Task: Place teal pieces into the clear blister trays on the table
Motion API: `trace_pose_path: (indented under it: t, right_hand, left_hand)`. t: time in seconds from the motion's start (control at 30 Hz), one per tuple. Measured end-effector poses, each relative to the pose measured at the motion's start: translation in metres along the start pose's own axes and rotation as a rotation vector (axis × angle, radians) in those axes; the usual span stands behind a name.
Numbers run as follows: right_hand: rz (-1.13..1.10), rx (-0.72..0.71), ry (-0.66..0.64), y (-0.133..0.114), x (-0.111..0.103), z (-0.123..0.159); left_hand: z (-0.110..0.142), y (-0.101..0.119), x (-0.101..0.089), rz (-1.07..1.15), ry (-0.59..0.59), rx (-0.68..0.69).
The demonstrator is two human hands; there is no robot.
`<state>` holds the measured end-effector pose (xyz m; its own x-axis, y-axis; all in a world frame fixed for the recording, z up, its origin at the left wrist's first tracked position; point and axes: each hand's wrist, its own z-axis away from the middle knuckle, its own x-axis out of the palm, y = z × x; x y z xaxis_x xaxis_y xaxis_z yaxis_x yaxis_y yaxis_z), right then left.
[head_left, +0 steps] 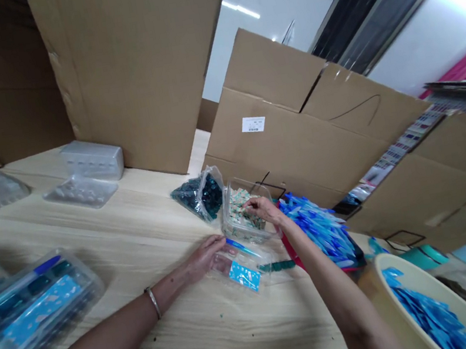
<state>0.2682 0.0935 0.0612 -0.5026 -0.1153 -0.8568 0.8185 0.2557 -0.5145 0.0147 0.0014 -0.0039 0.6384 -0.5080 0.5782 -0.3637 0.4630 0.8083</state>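
Observation:
My left hand [211,255] grips the left end of a clear plastic blister tray [226,268] on the table. In the tray lie a blue pen-like stick [243,247], a blue patterned card or packet [245,275] and a dark green strip [277,266]. My right hand [263,210] reaches into a clear plastic box [247,234] of small pale, speckled pieces [238,203]. Its fingers are pinched together among the pieces; what they hold is too small to make out. Beside the box stands an open clear bag [198,197] of dark teal pieces.
A red-edged bin of blue pen-like sticks [318,229] stands right of the box. At lower right is a cream tub [382,292] with blue packets. Filled clear cases [36,308] lie left, with clear trays [92,162] behind. Cardboard boxes [291,147] wall the back.

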Motion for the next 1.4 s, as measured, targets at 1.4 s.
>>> trace_pose_path:
  t: [1.4]
  right_hand:
    - [-0.027,-0.169,0.089,-0.104,0.042,0.095]
  left_hand:
    - [0.003,0.001,0.008,-0.086,0.007,0.002]
